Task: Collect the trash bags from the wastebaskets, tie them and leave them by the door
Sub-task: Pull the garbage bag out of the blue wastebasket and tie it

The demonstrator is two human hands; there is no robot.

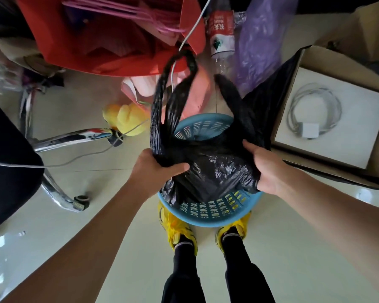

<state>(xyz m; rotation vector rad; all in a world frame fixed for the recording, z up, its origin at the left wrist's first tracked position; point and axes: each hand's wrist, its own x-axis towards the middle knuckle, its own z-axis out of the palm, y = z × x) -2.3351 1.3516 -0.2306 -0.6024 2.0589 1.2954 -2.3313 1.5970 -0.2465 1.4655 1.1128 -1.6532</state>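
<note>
A black plastic trash bag sits partly inside a blue slotted wastebasket on the floor, right in front of my yellow shoes. My left hand grips the bag's left side, bunching the plastic. On the opposite edge, my right hand is closed around the plastic. The bag's two loop handles stand up away from me; the left loop is long and blurred. What the bag contains is hidden.
An office chair with a chrome base stands at the left, a white cable trailing past it. A red bag, a plastic bottle, a purple bag and a yellow toy crowd the far side. An open cardboard box lies right.
</note>
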